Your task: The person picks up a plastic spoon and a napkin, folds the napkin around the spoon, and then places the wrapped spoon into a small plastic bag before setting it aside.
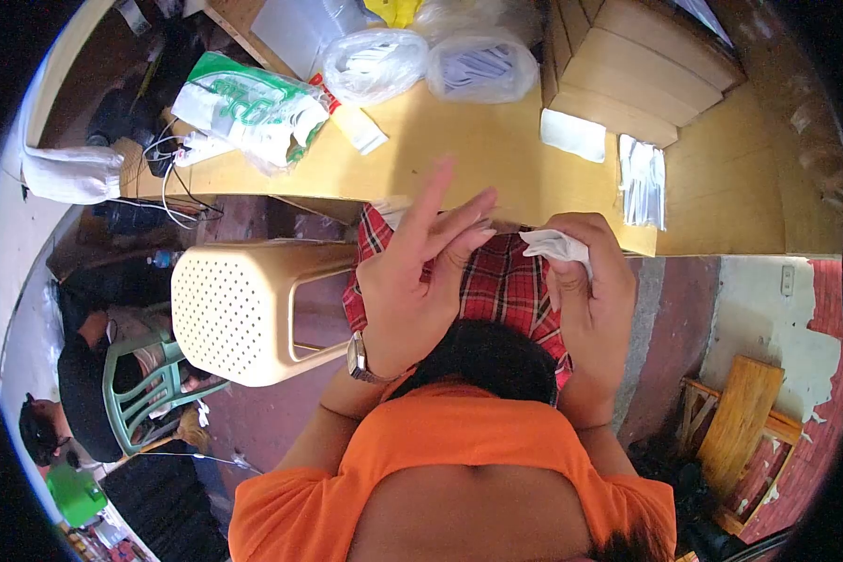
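My right hand (592, 272) is closed on a small folded white piece (554, 245), soft-looking like paper or thin cloth, pinched between thumb and fingers. To its left, my left hand (417, 262) is raised with its fingers apart, the index finger stretched out and slightly blurred. The thumb and middle finger of that hand come near each other, and no held thing shows between them. A wristwatch (358, 356) is on the left wrist. Both hands are over my lap, where red plaid cloth (496, 281) lies, close to the table's front edge.
On the wooden table (478, 140) are clear bags of white pieces (375, 66), a green-and-white plastic bag (244, 108), a stack of white strips (642, 183), a flat white piece (573, 136) and cardboard boxes (628, 75). A cream stool (234, 314) stands left; behind it, a person sits on a green chair (150, 389).
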### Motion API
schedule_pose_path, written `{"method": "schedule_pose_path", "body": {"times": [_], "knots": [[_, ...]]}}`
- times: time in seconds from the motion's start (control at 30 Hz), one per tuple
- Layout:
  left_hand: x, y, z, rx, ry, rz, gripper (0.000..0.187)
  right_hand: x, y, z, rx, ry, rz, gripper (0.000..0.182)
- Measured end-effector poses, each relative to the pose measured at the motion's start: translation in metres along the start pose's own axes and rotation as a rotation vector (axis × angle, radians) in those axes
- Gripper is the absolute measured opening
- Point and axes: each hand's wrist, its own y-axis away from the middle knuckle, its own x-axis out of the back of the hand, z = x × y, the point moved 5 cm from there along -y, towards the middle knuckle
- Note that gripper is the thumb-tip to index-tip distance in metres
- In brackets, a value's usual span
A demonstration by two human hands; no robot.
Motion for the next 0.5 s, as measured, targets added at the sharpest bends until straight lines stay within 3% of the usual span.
{"method": "schedule_pose_path", "body": {"times": [0.5], "knots": [[-0.005, -0.006, 0.005, -0.222, -0.133, -0.156, 0.063, 0.006, -0.021, -0.009, 0.1, 0.241, -0.12, 0.012]]}}
